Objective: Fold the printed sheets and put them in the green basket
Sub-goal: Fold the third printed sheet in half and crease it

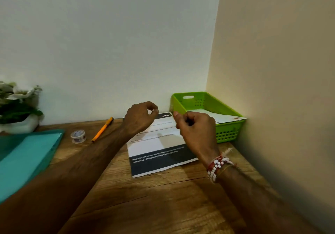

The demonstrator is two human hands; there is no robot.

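Under both hands, printed sheet (159, 143) lies flat on tabletop (163, 197), beside green basket (208, 105) holding paper already. Left hand (139, 117) and right hand (195, 130) hover, each grip narrow, holding nothing. Sheet light, floppy, I'd pinch far corners.

Wooden desk (163, 197), grain visible, set into a corner of two pale walls (108, 34). Orange pen (102, 129) with black cap, lying at a slant just left of the left wrist. Small roll of patterned tape (78, 136), left of the pen. Teal folder (27, 157), flat, far left. Potted plant in white container (18, 107), far left against the wall.
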